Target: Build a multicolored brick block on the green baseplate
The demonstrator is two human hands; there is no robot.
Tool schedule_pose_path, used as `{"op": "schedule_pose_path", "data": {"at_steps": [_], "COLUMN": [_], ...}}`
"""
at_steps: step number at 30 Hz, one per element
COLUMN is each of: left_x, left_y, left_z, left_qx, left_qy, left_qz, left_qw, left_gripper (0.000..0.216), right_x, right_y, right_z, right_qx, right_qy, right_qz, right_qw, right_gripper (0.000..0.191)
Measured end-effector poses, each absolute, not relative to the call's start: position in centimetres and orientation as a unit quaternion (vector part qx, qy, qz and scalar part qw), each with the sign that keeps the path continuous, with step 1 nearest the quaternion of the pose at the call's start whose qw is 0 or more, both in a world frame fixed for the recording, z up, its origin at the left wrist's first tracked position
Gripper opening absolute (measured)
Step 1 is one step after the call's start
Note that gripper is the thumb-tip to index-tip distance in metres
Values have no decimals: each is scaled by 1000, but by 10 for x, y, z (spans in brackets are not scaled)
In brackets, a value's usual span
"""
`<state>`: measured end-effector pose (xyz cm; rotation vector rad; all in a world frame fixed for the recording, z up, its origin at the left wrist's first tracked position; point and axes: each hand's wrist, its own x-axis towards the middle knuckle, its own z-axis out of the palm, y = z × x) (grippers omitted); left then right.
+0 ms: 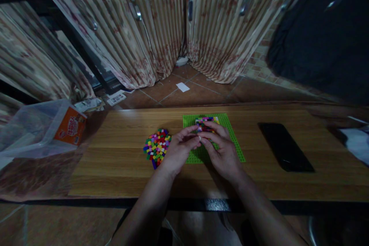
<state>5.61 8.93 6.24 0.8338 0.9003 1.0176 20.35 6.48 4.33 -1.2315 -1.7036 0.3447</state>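
Note:
My left hand (181,147) and my right hand (221,147) meet above a green studded baseplate (236,148), fingertips pinched together. Between them shows a tiny white toy brick (200,138); its exact shape is too small to make out. Just beyond my fingers, a block of multicoloured bricks (206,119) sits on the far part of the baseplate, partly hidden by my right hand. Left of my left hand lies a loose heap of small coloured bricks (156,147), its right side close to my wrist.
A black phone-like slab (285,148) lies to the right on the wooden table (121,150). Past the table's left end stands a clear plastic bin (31,130) with an orange label. Striped curtains (161,30) hang behind, and paper (183,87) lies on the tiled floor.

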Motion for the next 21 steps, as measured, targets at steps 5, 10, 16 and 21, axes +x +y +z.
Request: {"op": "schedule_pose_path", "data": {"at_steps": [5,10,16,21], "left_x": [56,55,55,55], "left_y": [90,91,90,91], "left_z": [60,60,61,61], "left_qx": [349,362,367,371], "left_qy": [401,397,388,427], "left_qz": [468,469,460,455], "left_qw": [706,701,709,687], "left_gripper": [41,39,37,35], "right_x": [201,204,209,211], "right_y": [66,66,65,68], "right_z": [41,42,44,42], "right_qx": [-508,-500,-492,-509], "right_qy": [-682,-689,-709,-692], "right_qz": [151,155,154,154], "right_qw": [503,501,481,489], "right_gripper": [15,17,17,13]}}
